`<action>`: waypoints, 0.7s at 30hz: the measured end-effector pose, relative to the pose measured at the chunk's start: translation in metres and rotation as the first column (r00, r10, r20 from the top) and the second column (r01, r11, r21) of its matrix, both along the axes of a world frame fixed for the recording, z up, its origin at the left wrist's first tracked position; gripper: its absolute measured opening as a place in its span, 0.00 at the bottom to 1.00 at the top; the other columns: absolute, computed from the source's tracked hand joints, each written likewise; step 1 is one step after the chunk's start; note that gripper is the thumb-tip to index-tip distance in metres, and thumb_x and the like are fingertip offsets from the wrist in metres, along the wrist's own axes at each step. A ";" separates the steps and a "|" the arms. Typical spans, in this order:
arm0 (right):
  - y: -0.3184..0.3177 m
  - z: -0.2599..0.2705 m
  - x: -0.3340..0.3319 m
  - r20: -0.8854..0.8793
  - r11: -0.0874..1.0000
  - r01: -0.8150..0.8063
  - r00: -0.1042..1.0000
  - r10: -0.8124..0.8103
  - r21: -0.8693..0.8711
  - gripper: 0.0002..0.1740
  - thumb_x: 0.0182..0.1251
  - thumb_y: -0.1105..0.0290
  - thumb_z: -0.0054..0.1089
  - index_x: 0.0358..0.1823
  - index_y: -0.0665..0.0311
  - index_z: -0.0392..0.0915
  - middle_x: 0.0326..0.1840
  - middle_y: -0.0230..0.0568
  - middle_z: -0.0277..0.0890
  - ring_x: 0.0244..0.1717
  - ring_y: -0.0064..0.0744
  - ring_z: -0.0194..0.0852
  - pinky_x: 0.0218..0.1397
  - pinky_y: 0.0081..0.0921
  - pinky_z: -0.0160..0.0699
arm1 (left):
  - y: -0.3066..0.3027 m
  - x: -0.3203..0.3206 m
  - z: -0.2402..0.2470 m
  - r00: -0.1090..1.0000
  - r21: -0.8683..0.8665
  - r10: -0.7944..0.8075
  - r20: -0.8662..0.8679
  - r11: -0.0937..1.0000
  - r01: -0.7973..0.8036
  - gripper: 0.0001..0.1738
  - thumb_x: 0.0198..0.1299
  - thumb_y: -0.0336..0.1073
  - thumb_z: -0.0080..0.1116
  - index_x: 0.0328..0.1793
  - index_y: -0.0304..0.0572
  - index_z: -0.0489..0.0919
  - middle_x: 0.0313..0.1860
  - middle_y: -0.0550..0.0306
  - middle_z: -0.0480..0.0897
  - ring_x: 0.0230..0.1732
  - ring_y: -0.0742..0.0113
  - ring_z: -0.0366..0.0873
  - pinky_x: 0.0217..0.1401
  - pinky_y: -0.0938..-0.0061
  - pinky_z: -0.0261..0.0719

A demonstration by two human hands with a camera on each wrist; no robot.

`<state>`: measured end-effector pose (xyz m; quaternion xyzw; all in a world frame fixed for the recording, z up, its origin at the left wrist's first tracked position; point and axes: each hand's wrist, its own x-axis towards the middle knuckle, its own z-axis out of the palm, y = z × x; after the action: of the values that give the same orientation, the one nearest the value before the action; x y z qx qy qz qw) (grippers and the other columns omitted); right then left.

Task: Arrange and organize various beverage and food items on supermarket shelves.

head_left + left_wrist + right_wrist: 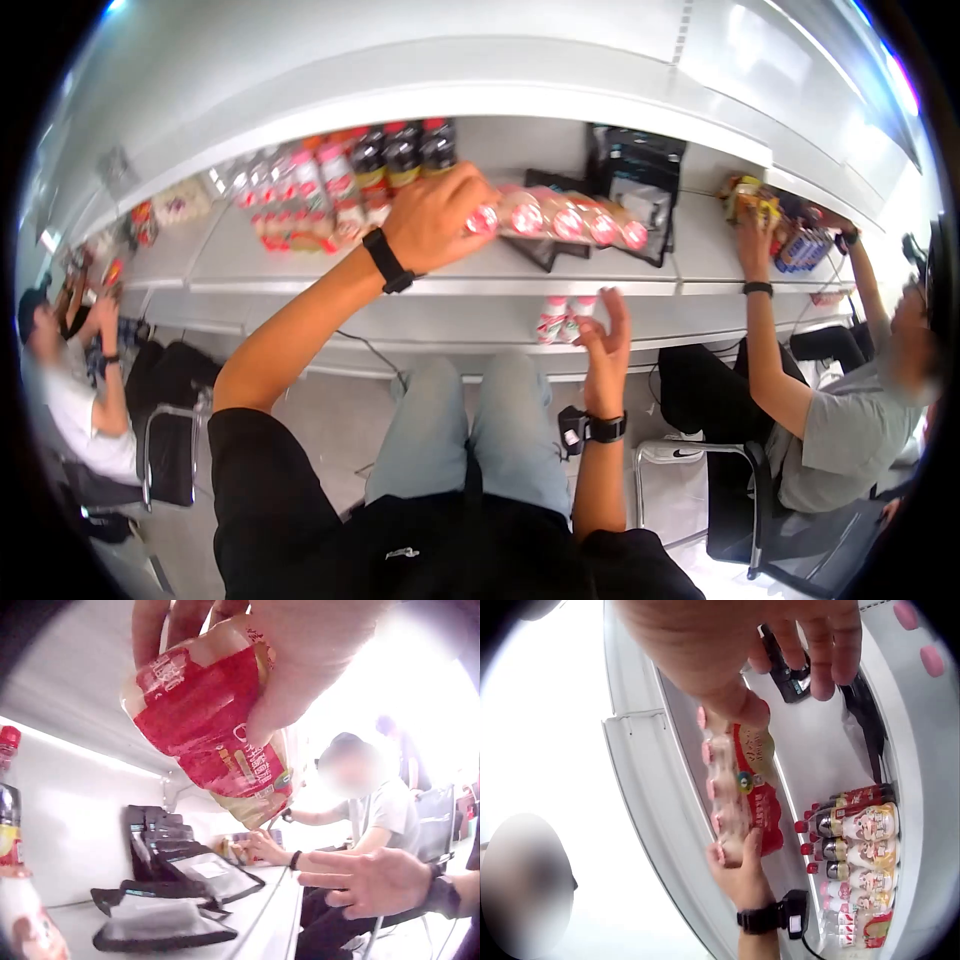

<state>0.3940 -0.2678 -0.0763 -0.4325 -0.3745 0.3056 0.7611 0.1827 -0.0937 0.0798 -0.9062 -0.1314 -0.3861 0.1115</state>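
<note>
A wrapped pack of small pink-capped bottles with a red label is held up in front of the shelf by my left hand. Its fingers and thumb grip one end, as the right wrist view also shows, where the pack hangs from the left hand. My right hand is lower and to the right, fingers apart and holding nothing. In the left wrist view the right hand has its fingers extended, separate from the pack.
Dark red-capped bottles and pink-capped bottles line the shelf at left. Black pouches stand and lie behind the pack. Two small bottles are on the lower shelf. A person sits at right, handling packages; others are at left.
</note>
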 end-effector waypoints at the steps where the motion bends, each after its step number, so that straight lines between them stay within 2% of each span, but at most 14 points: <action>1: 0.000 0.005 -0.007 0.007 0.999 -0.022 1.000 0.022 0.039 0.39 0.63 0.76 0.62 0.75 0.64 0.55 0.72 0.41 0.61 0.50 0.27 0.72 0.48 0.23 0.73 | -0.016 -0.016 -0.005 0.999 -0.032 -0.032 0.022 0.999 0.033 0.24 0.41 0.34 0.76 0.44 0.44 0.75 0.46 0.58 0.81 0.43 0.58 0.83 0.39 0.67 0.82; 5: -0.002 -0.002 -0.031 0.059 0.978 -0.201 0.979 0.197 0.063 0.49 0.56 0.76 0.69 0.77 0.62 0.49 0.73 0.45 0.59 0.62 0.36 0.68 0.62 0.33 0.72 | -0.065 -0.079 -0.033 0.993 -0.148 -0.098 0.065 0.983 0.107 0.26 0.38 0.31 0.78 0.44 0.43 0.76 0.45 0.54 0.81 0.44 0.55 0.83 0.41 0.66 0.83; 6: -0.002 0.014 -0.048 0.087 0.971 -0.198 0.978 0.188 0.130 0.50 0.55 0.74 0.71 0.76 0.63 0.50 0.72 0.46 0.61 0.65 0.39 0.67 0.65 0.35 0.71 | -0.074 -0.091 -0.037 0.993 -0.201 -0.100 0.068 0.973 0.112 0.26 0.38 0.32 0.78 0.45 0.43 0.76 0.45 0.54 0.81 0.44 0.55 0.83 0.41 0.66 0.83; 8: -0.003 -0.008 -0.045 0.266 0.975 -0.223 0.940 0.214 0.002 0.47 0.51 0.69 0.76 0.72 0.65 0.58 0.70 0.49 0.64 0.69 0.39 0.65 0.69 0.35 0.67 | -0.087 -0.117 -0.044 0.991 -0.305 -0.114 0.069 0.944 0.129 0.27 0.38 0.32 0.79 0.45 0.42 0.77 0.45 0.54 0.82 0.44 0.55 0.84 0.42 0.65 0.83; 9: -0.003 -0.011 -0.050 0.266 0.955 -0.293 0.918 0.294 -0.042 0.46 0.51 0.67 0.77 0.70 0.66 0.60 0.68 0.48 0.66 0.67 0.38 0.67 0.68 0.34 0.68 | -0.089 -0.128 -0.051 0.990 -0.358 -0.117 0.080 0.923 0.138 0.28 0.40 0.32 0.80 0.48 0.42 0.77 0.45 0.52 0.82 0.44 0.55 0.83 0.45 0.67 0.82; 10: -0.003 -0.015 -0.055 0.263 0.928 -0.362 0.890 0.373 -0.089 0.45 0.51 0.65 0.78 0.69 0.67 0.61 0.66 0.46 0.69 0.66 0.38 0.68 0.68 0.34 0.68 | -0.091 -0.138 -0.058 0.984 -0.447 -0.110 0.142 0.880 0.163 0.27 0.41 0.33 0.79 0.49 0.42 0.78 0.45 0.53 0.81 0.45 0.55 0.83 0.46 0.68 0.81; 12: -0.001 -0.038 -0.069 0.306 0.933 -0.339 0.881 0.361 -0.124 0.43 0.54 0.64 0.78 0.67 0.68 0.63 0.64 0.44 0.71 0.64 0.36 0.70 0.67 0.33 0.69 | -0.089 -0.154 -0.072 0.959 -0.597 -0.084 0.269 0.767 0.235 0.26 0.44 0.34 0.78 0.50 0.44 0.78 0.45 0.54 0.81 0.45 0.56 0.82 0.47 0.69 0.80; 13: 0.004 -0.043 -0.077 0.331 0.937 -0.322 0.877 0.349 -0.136 0.42 0.55 0.63 0.77 0.67 0.68 0.63 0.62 0.43 0.71 0.63 0.35 0.71 0.66 0.33 0.69 | -0.083 -0.165 -0.082 0.952 -0.656 -0.062 0.300 0.711 0.253 0.29 0.48 0.31 0.77 0.56 0.41 0.76 0.50 0.53 0.80 0.52 0.60 0.81 0.55 0.70 0.77; 16: 0.038 -0.034 -0.104 0.253 0.928 -0.357 0.893 0.373 -0.111 0.36 0.61 0.64 0.73 0.66 0.68 0.64 0.62 0.41 0.71 0.62 0.32 0.70 0.65 0.32 0.69 | -0.067 -0.173 -0.126 0.734 -0.707 0.120 0.668 0.408 0.577 0.34 0.50 0.27 0.75 0.62 0.37 0.71 0.56 0.53 0.78 0.57 0.66 0.77 0.60 0.71 0.75; 17: 0.051 -0.025 -0.111 0.257 0.920 -0.376 0.883 0.392 -0.113 0.34 0.64 0.65 0.71 0.66 0.68 0.65 0.62 0.40 0.71 0.62 0.30 0.70 0.65 0.31 0.69 | -0.062 -0.175 -0.134 0.699 -0.691 0.166 0.695 0.422 0.587 0.35 0.52 0.24 0.72 0.65 0.34 0.67 0.60 0.53 0.76 0.60 0.68 0.75 0.64 0.71 0.74; 18: 0.065 -0.013 -0.114 0.357 0.922 -0.353 0.850 0.387 -0.158 0.31 0.67 0.61 0.67 0.66 0.68 0.66 0.62 0.40 0.71 0.61 0.28 0.69 0.63 0.30 0.70 | -0.060 -0.178 -0.136 0.665 -0.679 0.209 0.717 0.425 0.599 0.34 0.52 0.23 0.72 0.65 0.34 0.67 0.59 0.53 0.77 0.60 0.67 0.75 0.64 0.71 0.74; 20: 0.096 0.012 -0.113 0.351 0.882 -0.419 0.810 0.471 -0.215 0.30 0.69 0.58 0.63 0.66 0.66 0.67 0.62 0.38 0.71 0.60 0.27 0.70 0.60 0.27 0.71 | -0.054 -0.185 -0.136 0.589 -0.645 0.279 0.759 0.442 0.623 0.33 0.53 0.23 0.71 0.64 0.34 0.68 0.59 0.53 0.77 0.60 0.66 0.75 0.64 0.71 0.74; 21: 0.115 0.018 -0.109 0.455 0.915 -0.354 0.794 0.402 -0.192 0.29 0.70 0.58 0.62 0.66 0.65 0.68 0.63 0.37 0.72 0.58 0.27 0.71 0.57 0.26 0.72 | -0.054 -0.190 -0.131 0.588 -0.636 0.272 0.762 0.485 0.600 0.32 0.52 0.21 0.70 0.63 0.34 0.68 0.58 0.51 0.77 0.59 0.66 0.75 0.63 0.71 0.75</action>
<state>0.2850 -0.1528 -0.0585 -0.4477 -0.6168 0.3509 0.5440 -0.0077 -0.1472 -0.0515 -0.5710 -0.2375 -0.6322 -0.4668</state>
